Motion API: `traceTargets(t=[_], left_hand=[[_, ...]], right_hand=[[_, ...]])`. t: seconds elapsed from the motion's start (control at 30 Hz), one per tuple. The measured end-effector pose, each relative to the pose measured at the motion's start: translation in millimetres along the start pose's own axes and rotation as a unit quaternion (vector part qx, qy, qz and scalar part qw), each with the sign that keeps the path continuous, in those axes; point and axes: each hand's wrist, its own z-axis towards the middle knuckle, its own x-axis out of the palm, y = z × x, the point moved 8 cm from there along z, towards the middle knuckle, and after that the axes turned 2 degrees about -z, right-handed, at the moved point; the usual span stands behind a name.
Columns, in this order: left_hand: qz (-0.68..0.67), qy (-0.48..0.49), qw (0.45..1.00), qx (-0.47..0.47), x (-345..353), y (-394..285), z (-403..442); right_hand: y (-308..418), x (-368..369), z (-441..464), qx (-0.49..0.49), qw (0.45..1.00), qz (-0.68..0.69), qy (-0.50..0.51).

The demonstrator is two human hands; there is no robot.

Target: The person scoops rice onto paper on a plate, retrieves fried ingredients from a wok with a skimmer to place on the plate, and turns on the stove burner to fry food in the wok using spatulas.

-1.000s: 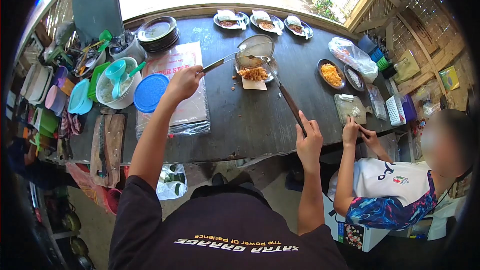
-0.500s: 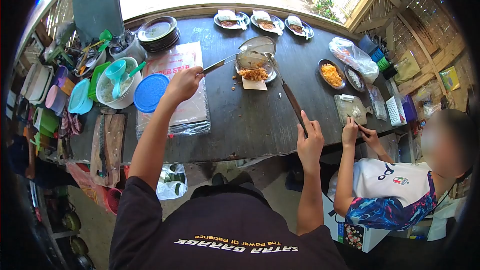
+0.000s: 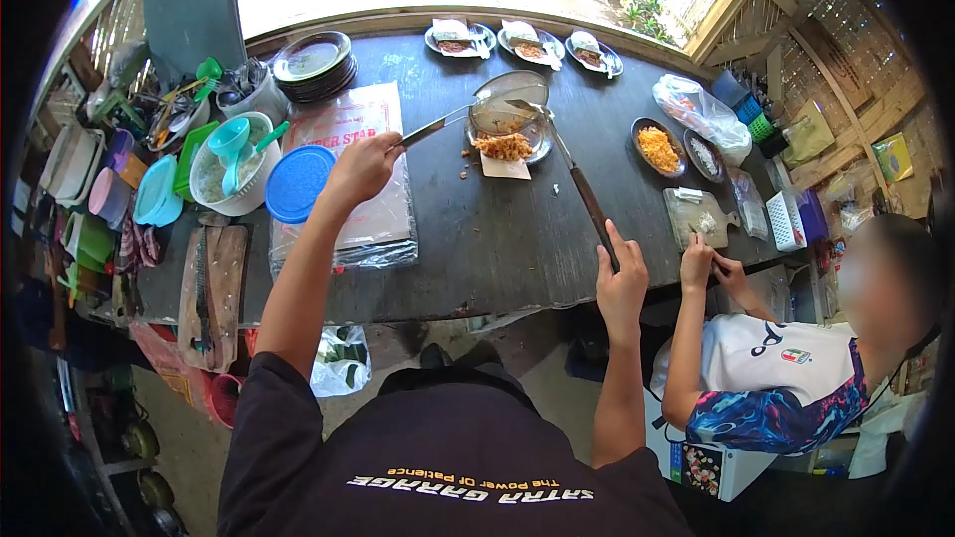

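Note:
My left hand (image 3: 363, 169) is closed around the handle of a round wire-mesh strainer (image 3: 509, 89), which is tilted above a plate (image 3: 540, 147). Closed on the dark handle of a long spatula (image 3: 587, 199), my right hand (image 3: 622, 276) keeps its metal end at the strainer's mesh. Crumbly orange-brown food (image 3: 503, 146) lies on the plate below, beside a piece of brown paper (image 3: 505, 168). A few crumbs are scattered on the table left of it. Whether food is still inside the strainer is hard to make out.
Three filled plates (image 3: 461, 40) line the table's back edge. Stacked plates (image 3: 314, 65), a blue lid (image 3: 300, 185) and a white tub (image 3: 237, 201) stand left. At right, a co-worker's hands (image 3: 704, 264) work at a cutting board (image 3: 694, 211), near a bowl of orange shreds (image 3: 659, 149).
The spatula's metal end has shifted slightly left across the strainer, and my right hand has moved a little right. The strainer stays almost in place.

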Motion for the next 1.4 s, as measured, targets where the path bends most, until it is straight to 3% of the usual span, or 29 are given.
traceTargets(t=[0.2, 0.4, 0.7, 0.8, 1.0, 1.4], left_hand=[[0.003, -0.004, 1.000, -0.014, -1, 3, 0], [-0.004, -0.003, 1.000, -0.008, -1, 2, 0], [-0.012, -0.021, 1.000, 0.001, -3, 1, -1], [-0.002, -0.024, 1.000, 0.002, -2, 1, 0], [-0.010, -0.015, 1.000, -0.008, -2, 1, -1], [-0.015, -0.035, 0.999, 0.008, -1, 1, -2]], right_hand=[[-3, 5, -2, -0.025, 0.999, 0.045, -0.002], [-7, 2, 2, 0.027, 0.999, 0.040, 0.015], [-9, 6, 0, 0.028, 0.998, 0.059, 0.000], [-11, 10, -1, 0.057, 0.994, 0.071, 0.052], [-15, 8, 0, 0.045, 0.995, 0.085, 0.010], [-18, 11, -1, 0.044, 0.993, 0.095, 0.045]])
